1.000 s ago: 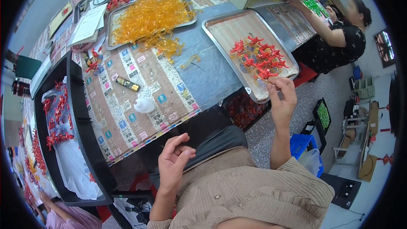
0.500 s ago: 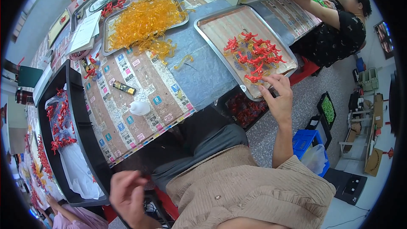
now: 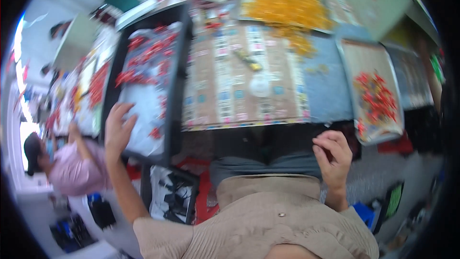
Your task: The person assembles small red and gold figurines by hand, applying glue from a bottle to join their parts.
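A black tray (image 3: 178, 91), lined with a white sheet (image 3: 143, 132), is taken as the landmark. Over its near left edge the left hand (image 3: 119, 132) is held, thumb and fingers apart, with nothing seen between them. Red pieces (image 3: 134, 77) are spread inside the tray, mostly toward its far end. Well to the tray's right, the right hand (image 3: 334, 152) is held with fingers curled toward the thumb; whether they meet or grip anything cannot be told. Farther right of it, red-and-yellow pieces (image 3: 376, 98) are heaped in a metal tray (image 3: 369, 57).

A reach into the black tray seems to be in hand; for a pick-up, one red piece would need to be pinched clear of the sheet. Shapes are blurred throughout, single pieces cannot be told apart, and the left palm is hidden.
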Tool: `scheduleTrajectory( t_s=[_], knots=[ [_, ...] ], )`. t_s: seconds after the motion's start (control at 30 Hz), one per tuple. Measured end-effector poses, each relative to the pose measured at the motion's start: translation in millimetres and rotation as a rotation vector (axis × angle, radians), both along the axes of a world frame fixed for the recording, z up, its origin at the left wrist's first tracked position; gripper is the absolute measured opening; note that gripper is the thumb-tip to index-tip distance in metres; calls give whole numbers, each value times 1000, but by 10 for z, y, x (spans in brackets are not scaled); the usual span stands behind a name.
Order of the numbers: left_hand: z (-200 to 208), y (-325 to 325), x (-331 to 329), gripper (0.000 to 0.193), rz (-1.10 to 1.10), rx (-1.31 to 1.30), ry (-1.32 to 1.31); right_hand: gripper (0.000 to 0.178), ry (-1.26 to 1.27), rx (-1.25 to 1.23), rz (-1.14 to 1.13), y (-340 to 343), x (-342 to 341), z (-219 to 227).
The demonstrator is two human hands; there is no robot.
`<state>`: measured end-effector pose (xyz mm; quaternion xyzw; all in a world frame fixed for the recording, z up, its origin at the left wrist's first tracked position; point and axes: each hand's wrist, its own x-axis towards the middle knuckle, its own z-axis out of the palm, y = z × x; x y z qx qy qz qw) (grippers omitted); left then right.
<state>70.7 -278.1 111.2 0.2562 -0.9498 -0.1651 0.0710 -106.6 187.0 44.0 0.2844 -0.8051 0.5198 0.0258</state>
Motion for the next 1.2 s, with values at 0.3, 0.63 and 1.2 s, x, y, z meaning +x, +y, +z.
scheduleTrajectory(
  t_s=[0.3, 0.63, 1.2],
  knots=[
    [-52, -24, -161, 39, -132, 220, -226, 18, -130, 76, 378, -346, 237, -68],
    [-283, 166, -561, 50, -175, 284, -12, 16, -124, 129, 420, -393, 253, -135],
    [269, 1350, -264, 23, -184, 38, 558, 27, -214, 6, 469, -606, 135, -34]
  ],
)
